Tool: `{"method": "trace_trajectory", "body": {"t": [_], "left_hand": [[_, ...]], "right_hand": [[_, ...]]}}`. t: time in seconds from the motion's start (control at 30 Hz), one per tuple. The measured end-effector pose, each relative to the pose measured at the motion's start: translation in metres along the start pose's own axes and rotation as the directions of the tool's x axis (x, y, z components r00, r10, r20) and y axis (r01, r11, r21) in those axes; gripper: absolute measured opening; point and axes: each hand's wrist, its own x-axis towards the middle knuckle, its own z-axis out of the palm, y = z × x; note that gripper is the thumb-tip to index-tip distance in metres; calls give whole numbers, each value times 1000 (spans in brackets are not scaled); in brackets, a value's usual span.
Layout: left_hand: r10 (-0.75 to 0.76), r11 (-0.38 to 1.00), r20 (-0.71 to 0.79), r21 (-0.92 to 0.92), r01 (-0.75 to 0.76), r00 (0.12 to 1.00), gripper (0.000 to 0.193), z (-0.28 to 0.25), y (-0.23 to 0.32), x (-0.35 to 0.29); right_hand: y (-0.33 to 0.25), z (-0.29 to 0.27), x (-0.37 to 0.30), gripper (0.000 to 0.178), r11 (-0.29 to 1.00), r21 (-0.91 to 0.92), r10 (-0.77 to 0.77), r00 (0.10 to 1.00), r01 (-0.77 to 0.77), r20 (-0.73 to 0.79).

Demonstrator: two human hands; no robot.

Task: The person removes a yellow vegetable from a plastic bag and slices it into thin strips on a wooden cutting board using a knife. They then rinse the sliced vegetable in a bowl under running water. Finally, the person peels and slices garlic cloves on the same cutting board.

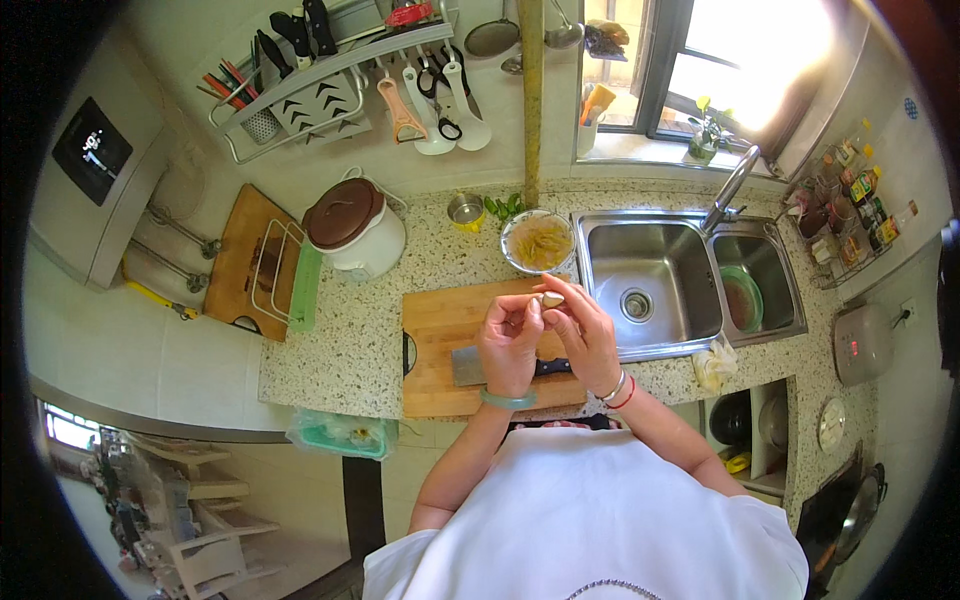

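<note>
My left hand (508,345) and my right hand (588,335) meet above the wooden cutting board (430,315). Both pinch a small pale piece that looks like a garlic clove (550,299), partly hidden by the fingertips. Below them a cleaver (467,366) lies flat on the board, its black handle to the right and partly covered by my hands. Just beyond the board stands a bowl (507,258) of pale yellowish strips. Behind it, green peppers (507,206) lie beside a small metal cup (466,209).
A double steel sink (650,255) with a faucet (733,188) is on the right, a crumpled cloth (714,366) at its near edge. To the left stand a white cooker with a brown lid (345,213) and an upright board (240,265). A teal bin (345,437) hangs at the counter's front.
</note>
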Motion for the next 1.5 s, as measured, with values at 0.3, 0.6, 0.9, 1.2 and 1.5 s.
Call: {"method": "trace_trajectory", "body": {"t": [0.3, 0.6, 0.9, 1.2, 1.5], "left_hand": [[-118, 965, 32, -233, 122, 992, 9, -7, 16, -7], [-245, 815, 224, -479, 326, 943, 13, -51, 30, 18], [-360, 758, 217, -500, 420, 907, 13, -86, 30, 13], [-392, 766, 38, -541, 349, 919, 11, -127, 19, -3], [-263, 942, -170, -260, 214, 950, 8, -146, 21, -19]], "right_hand": [[-10, 0, 1, 32, 861, 399, 244, 945, -315, 219], [-27, 24, 13, 34, 991, 126, 31, 994, -45, 106], [-17, 47, 0, 35, 898, 320, 285, 953, -302, 101], [10, 83, -4, 30, 767, 495, 321, 912, -409, 256], [11, 116, 2, 17, 986, 91, 110, 951, -142, 288]]}}
